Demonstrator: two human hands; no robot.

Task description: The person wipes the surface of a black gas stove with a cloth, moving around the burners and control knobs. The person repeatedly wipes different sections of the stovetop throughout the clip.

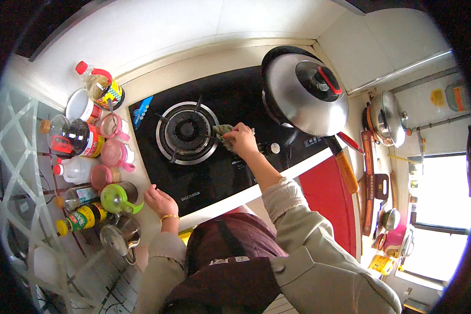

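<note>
My right hand [241,140] grips a crumpled greenish cloth [224,135] against the black glass top of a gas cooktop [216,180], at the right edge of the left burner [187,131]. Just right of the hand is a control knob [274,148]. My left hand [161,201], with a gold bracelet at the wrist, rests near the cooktop's front left corner; its fingers are apart and nothing shows in it. A wok [267,70] with a domed metal lid [298,94] covers the right burner, its wooden handle [346,172] pointing towards the front.
Left of the cooktop stand a sauce bottle [84,143], an oil bottle [106,88], pink-lidded jars [114,151], a green-lidded jar [115,198] and a metal pitcher [119,239]. A lidded pan [388,117] is at the right. A red panel [329,204] lies below the counter's front edge.
</note>
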